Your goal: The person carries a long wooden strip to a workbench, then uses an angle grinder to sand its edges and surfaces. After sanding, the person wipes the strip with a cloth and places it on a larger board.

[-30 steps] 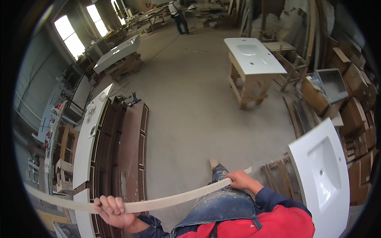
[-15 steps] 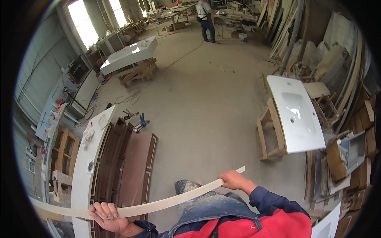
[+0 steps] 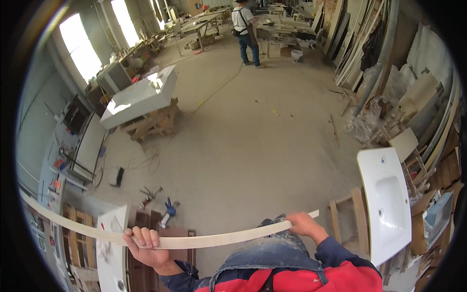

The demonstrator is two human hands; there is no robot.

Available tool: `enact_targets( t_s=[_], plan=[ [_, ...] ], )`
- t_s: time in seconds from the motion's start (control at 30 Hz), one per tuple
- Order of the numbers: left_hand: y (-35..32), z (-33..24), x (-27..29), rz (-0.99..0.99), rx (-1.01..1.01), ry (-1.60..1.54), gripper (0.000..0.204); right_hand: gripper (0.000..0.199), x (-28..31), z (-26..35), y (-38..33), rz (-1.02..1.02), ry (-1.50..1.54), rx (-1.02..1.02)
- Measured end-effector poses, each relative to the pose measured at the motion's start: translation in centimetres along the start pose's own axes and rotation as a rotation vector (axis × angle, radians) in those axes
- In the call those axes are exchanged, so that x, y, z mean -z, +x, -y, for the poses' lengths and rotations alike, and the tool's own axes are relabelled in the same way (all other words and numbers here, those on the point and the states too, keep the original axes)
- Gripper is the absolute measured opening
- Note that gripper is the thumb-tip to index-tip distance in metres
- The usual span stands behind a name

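One long pale strip (image 3: 214,239) of board was carried crosswise in front of the person's waist, and both hands were on it. The left hand (image 3: 145,246) was closed around the strip from below, four fingers curled over its top edge; the right hand (image 3: 303,225) was clamped over the strip close to its right end, which stuck out just past the knuckles. To the left the strip ran on far past the left hand, up toward the picture's rim.

Two white washbasin tops were in view: one (image 3: 389,204) lay on a wooden frame just beside the right hand, the other (image 3: 138,96) rested on a wooden stand well away across the concrete floor (image 3: 262,126). One other person (image 3: 244,30) stood at the far end of the hall, back turned. One brown cabinet (image 3: 160,246) with a white slab (image 3: 113,243) beside it lay under the left hand, with small tools (image 3: 158,200) on the floor near it.

Compared with half a second earlier, the grip on the strip was unchanged, but the view had swung: the right-hand basin sat lower and closer to the right hand, the far basin showed larger, and less of the cabinet was in view.
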State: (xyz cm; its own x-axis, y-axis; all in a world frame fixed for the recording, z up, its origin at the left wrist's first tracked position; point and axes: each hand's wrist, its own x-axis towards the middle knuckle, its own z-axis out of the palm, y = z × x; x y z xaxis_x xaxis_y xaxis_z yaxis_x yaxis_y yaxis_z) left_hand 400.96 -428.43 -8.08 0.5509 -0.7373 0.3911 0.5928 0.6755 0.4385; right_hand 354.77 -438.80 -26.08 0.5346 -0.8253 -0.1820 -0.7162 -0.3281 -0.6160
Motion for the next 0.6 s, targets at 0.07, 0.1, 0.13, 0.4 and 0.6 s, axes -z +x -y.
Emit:
enact_targets(
  t_s=[0.07,0.1,0.13,0.4,0.6],
  plan=[
    [6.3,5.6,-0.1,0.043,0.053,-0.022,0.036,0.028,1.8,-2.7,4.9,0.023,0.038,-0.055],
    [9.3,8.6,-0.1,0.052,0.067,-0.035,0.036,0.030,2.9,-3.8,7.8,0.029,0.049,-0.067],
    [12.2,11.2,0.4,0.061,0.073,-0.031,0.036,0.029,3.4,-5.2,11.0,0.020,0.062,-0.070],
    [35.4,27.8,0.0,0.087,0.015,0.053,0.037,0.025,17.1,-12.4,40.6,0.133,0.082,-0.028],
    [50.2,35.6,1.4,0.046,-0.154,0.085,0.039,0.023,28.8,-14.3,62.7,0.147,0.007,0.153]
  ],
)
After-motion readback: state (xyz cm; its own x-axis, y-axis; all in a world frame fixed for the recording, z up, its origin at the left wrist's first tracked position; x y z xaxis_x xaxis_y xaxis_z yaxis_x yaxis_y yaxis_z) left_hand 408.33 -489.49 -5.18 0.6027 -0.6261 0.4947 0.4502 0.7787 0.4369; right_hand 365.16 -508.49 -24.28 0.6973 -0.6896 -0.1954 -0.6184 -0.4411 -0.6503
